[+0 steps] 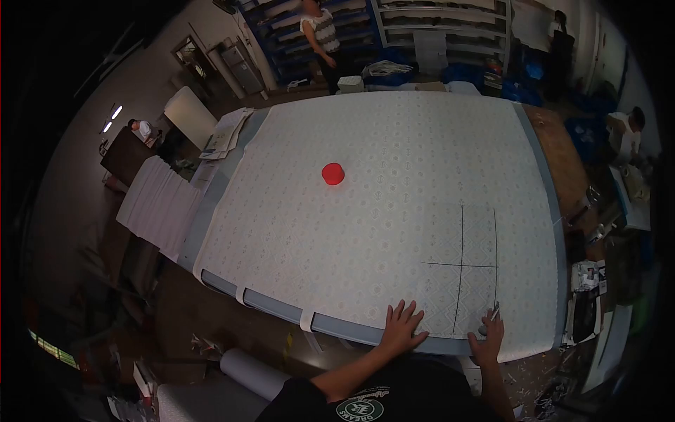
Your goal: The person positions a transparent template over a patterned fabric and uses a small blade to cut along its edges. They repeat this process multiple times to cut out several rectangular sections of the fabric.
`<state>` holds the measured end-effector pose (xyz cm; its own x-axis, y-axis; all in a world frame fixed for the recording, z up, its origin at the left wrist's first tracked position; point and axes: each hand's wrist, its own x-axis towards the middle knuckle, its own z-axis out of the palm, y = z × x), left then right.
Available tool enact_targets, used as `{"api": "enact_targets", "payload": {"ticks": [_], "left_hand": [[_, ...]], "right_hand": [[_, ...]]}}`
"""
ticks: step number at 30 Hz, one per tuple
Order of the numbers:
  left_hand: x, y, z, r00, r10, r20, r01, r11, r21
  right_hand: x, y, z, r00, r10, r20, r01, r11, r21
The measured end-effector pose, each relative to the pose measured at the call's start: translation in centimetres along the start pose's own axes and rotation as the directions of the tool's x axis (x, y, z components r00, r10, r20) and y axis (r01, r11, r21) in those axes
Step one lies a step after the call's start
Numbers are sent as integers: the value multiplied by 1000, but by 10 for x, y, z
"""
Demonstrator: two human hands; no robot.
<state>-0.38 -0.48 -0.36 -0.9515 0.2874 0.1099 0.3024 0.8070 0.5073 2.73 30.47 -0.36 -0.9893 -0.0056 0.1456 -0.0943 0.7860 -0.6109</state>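
**Ruled fabric under two hands, "DREAMS" on the shirt**

The patterned fabric (394, 211) lies flat under and ahead of both hands. Just ahead of the right hand (487, 339), two long black lines (462, 235) run forward, nearly parallel, their long axis leading away from the person; a shorter crossing line (443, 264) passes left to right. A slim tool (495, 309) shows at the right fingertips, its long axis tilted forward and slightly rightward; it is too small to tell whether the fingers pinch it. The right thumb stands apart from the fingers.

The left hand (402, 328) rests palm down by the fabric's near edge, fingers spread and pointing forward, its forearm slanting in from the lower left. Left of it, two pale bands (307, 320) cross the table edge (351, 328). Well ahead and to its left sits a red round object (332, 174).

Behind the hands, the person's black shirt (302, 402) bears a round badge (360, 410) reading "DREAMS"; the script above it is unclear. Far ahead, another person (322, 35) stands before shelves (446, 28).
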Motion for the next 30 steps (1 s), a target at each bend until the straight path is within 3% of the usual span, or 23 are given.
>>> {"api": "enact_targets", "payload": {"ticks": [4, 6, 16, 30], "left_hand": [[8, -8, -9, 998, 45, 44, -45, 999, -4], [12, -12, -8, 994, 114, -4, -114, 992, -57], [12, -9, -12, 992, 125, -4, -125, 990, -58], [13, 4, -17, 999, 18, 36, -19, 1000, 24]], "right_hand": [[-3, 0, 3, 1000, -12, 2, 12, 999, -43], [-3, 1, 4, 999, -21, -47, 18, 998, -55], [-3, 0, 5, 993, -4, -115, -1, 999, -46], [7, 3, -10, 995, 21, 98, -22, 1000, 16]]}}
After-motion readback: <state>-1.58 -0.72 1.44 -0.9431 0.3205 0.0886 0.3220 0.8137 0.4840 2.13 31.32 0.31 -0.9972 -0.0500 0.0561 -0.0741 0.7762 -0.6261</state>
